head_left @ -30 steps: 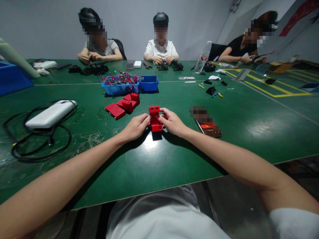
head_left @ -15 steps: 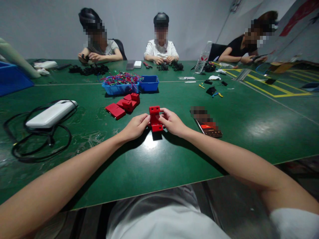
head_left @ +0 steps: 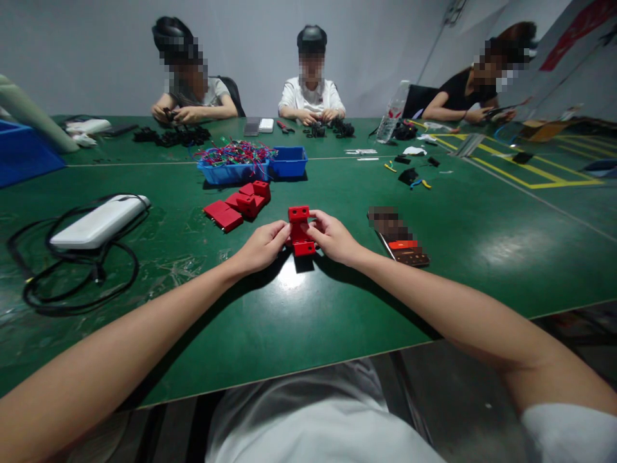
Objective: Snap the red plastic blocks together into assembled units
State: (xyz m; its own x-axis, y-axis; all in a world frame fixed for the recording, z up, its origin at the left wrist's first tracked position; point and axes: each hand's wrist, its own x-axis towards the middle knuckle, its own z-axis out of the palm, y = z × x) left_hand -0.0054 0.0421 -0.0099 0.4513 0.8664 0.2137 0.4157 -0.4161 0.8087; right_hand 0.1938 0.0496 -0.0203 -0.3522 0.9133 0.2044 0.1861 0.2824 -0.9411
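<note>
L hand & R hand pinch the red piece from opp. sides, both grips narrow and closed on it, prob. so it's steady w/ its hollow side turned to the wearer. It's centred in front of the body, at the green table, w/ a dark shadow just below; can't tell if its lower edge touches the top. Other red pieces lie grouped fwd & left, prob. for easy reach, just nearer than the blue bin of coloured wires. Phone lies right, apart from both hands, prob. out of the way. Piece itself: bright red, looks like hard plastic, thick block at top, another at bottom, recessed panel betw. Top block shows 2 dark round holes, bottom one shows 1, off to the right; finer detail's too small to tell.
</note>
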